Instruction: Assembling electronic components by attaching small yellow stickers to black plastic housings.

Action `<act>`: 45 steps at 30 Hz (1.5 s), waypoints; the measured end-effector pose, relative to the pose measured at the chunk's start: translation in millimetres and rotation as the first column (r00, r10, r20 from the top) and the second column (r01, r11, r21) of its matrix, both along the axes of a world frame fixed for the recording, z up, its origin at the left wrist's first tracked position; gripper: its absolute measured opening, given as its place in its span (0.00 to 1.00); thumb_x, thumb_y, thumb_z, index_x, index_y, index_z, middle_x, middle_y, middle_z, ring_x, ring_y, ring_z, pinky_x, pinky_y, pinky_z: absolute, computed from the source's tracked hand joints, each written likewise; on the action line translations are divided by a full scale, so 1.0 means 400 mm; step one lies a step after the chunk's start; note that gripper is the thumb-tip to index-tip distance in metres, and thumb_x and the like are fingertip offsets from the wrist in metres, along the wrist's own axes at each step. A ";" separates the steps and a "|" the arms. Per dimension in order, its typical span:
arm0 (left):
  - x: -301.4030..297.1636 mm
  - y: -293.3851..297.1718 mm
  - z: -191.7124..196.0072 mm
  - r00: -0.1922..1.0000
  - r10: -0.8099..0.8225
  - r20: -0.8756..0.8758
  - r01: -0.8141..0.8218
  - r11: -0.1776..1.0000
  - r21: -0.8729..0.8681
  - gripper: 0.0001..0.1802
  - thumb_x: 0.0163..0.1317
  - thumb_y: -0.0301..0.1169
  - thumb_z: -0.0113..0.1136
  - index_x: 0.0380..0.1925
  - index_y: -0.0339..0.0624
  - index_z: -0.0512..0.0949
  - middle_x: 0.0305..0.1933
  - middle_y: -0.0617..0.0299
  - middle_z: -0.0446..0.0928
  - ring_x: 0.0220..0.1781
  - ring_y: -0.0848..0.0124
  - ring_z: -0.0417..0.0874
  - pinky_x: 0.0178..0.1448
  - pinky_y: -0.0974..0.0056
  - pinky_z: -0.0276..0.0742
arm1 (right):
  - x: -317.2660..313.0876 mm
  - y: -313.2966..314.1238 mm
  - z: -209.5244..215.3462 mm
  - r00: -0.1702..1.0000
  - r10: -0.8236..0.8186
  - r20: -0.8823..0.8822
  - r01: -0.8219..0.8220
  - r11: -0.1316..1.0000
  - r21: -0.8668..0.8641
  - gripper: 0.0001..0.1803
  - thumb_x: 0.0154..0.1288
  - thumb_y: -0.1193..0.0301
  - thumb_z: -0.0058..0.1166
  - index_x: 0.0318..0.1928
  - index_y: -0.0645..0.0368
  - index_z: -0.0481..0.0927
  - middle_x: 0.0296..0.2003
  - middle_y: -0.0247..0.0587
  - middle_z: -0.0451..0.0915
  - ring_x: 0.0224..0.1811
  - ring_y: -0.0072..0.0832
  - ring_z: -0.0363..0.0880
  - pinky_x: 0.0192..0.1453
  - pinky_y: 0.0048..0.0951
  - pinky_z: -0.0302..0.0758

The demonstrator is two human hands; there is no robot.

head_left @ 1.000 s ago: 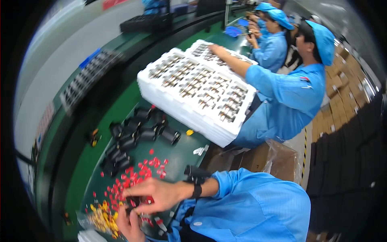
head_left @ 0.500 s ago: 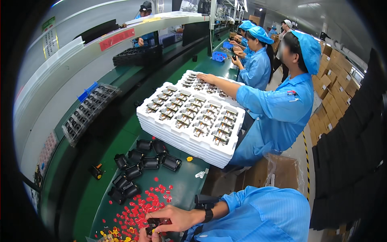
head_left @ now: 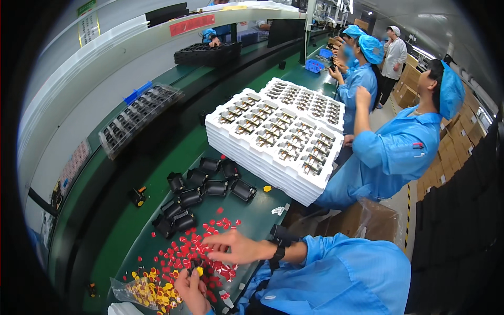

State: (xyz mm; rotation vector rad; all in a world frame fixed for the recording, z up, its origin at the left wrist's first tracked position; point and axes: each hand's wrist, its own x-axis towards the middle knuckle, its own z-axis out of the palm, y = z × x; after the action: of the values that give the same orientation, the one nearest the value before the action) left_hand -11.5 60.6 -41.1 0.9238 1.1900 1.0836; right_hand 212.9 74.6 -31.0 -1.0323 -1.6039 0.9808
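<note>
My left hand (head_left: 192, 291), low in the head view, pinches a small black part (head_left: 195, 265) with a yellow piece (head_left: 199, 271) on it. Above and to the right of it, my right hand (head_left: 231, 247) hovers over a spread of small red pieces (head_left: 176, 252), fingers stretched and apart, nothing visible in them. A black band circles that wrist. Beside my left hand lies a pile of yellow pieces (head_left: 149, 289), partly in a clear plastic bag (head_left: 123, 289). Several black housings (head_left: 215, 187) lie beyond the red pieces.
Stacked white foam trays (head_left: 262, 173) with metal parts stand ahead on the green bench. A co-worker (head_left: 394, 142) in blue sits close on the right. A conveyor with a clear tray (head_left: 139, 121) of black parts runs along the left. A cardboard box (head_left: 341, 220) stands below the bench edge.
My right hand has come off the black part and opened over the red pieces. My left hand keeps the part. The co-worker's arm has lifted off the trays, and the view has shifted.
</note>
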 end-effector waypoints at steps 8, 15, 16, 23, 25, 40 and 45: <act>0.004 0.032 -0.013 0.995 0.061 -0.075 -0.063 0.998 -0.027 0.18 0.69 0.29 0.61 0.54 0.32 0.68 0.25 0.62 0.73 0.13 0.82 0.63 0.14 0.73 0.53 | 0.044 0.016 -0.085 0.969 -0.208 -0.134 0.212 0.977 0.012 0.07 0.69 0.77 0.58 0.42 0.68 0.82 0.28 0.41 0.85 0.27 0.21 0.85 0.30 0.22 0.79; -0.019 0.010 0.010 0.962 0.177 -0.206 -0.142 0.975 0.172 0.07 0.69 0.29 0.61 0.44 0.40 0.77 0.20 0.73 0.67 0.16 0.86 0.61 0.18 0.75 0.49 | 0.029 0.022 -0.095 0.986 -0.131 -0.101 0.128 0.991 -0.035 0.06 0.67 0.76 0.59 0.42 0.65 0.83 0.27 0.40 0.85 0.27 0.20 0.84 0.30 0.22 0.78; -0.019 -0.005 0.034 0.965 0.197 -0.173 -0.166 0.969 0.182 0.07 0.69 0.29 0.61 0.45 0.43 0.78 0.20 0.76 0.66 0.18 0.87 0.60 0.21 0.76 0.49 | 0.024 0.018 -0.090 0.979 -0.172 -0.110 0.169 0.985 -0.037 0.06 0.67 0.76 0.60 0.42 0.65 0.83 0.28 0.40 0.85 0.27 0.20 0.84 0.31 0.22 0.78; -0.099 -0.113 0.168 0.720 0.542 -0.433 -0.318 0.813 0.488 0.06 0.65 0.27 0.62 0.30 0.35 0.80 0.18 0.62 0.67 0.21 0.78 0.65 0.27 0.66 0.63 | 0.048 -0.067 -0.004 0.889 -0.402 -0.218 0.384 0.916 -0.119 0.05 0.70 0.79 0.54 0.40 0.70 0.82 0.34 0.46 0.85 0.32 0.28 0.85 0.41 0.27 0.82; -0.186 -0.162 0.208 0.557 0.570 -0.603 -0.226 0.803 0.551 0.08 0.59 0.23 0.61 0.22 0.34 0.75 0.16 0.55 0.64 0.19 0.70 0.65 0.26 0.63 0.63 | 0.080 -0.046 -0.047 0.951 -0.248 -0.186 0.204 0.952 -0.230 0.06 0.70 0.79 0.54 0.40 0.71 0.81 0.33 0.47 0.85 0.31 0.30 0.85 0.39 0.26 0.81; -1.103 -0.237 0.278 -0.362 0.205 -0.910 -0.420 0.835 0.355 0.13 0.58 0.29 0.59 0.42 0.50 0.86 0.43 0.44 0.84 0.48 0.45 0.85 0.52 0.50 0.81 | 0.047 0.000 -0.007 0.954 -0.260 -0.147 0.255 0.965 -0.057 0.08 0.73 0.79 0.50 0.39 0.73 0.79 0.32 0.51 0.84 0.33 0.33 0.85 0.41 0.30 0.83; -1.212 -0.198 0.234 -0.352 -0.009 -0.936 -0.304 0.947 0.105 0.23 0.50 0.18 0.56 0.46 0.49 0.86 0.45 0.42 0.83 0.52 0.45 0.83 0.57 0.50 0.80 | 0.026 -0.018 -0.006 0.967 -0.230 -0.113 0.227 0.973 -0.039 0.06 0.72 0.79 0.51 0.40 0.72 0.79 0.32 0.49 0.84 0.33 0.31 0.85 0.41 0.29 0.84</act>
State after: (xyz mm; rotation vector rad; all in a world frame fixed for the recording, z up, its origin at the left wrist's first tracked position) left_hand -496.5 -18.5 52.6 1.6083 2.9349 -0.1076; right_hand 223.3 67.4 -33.3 -1.1281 -1.3460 0.8894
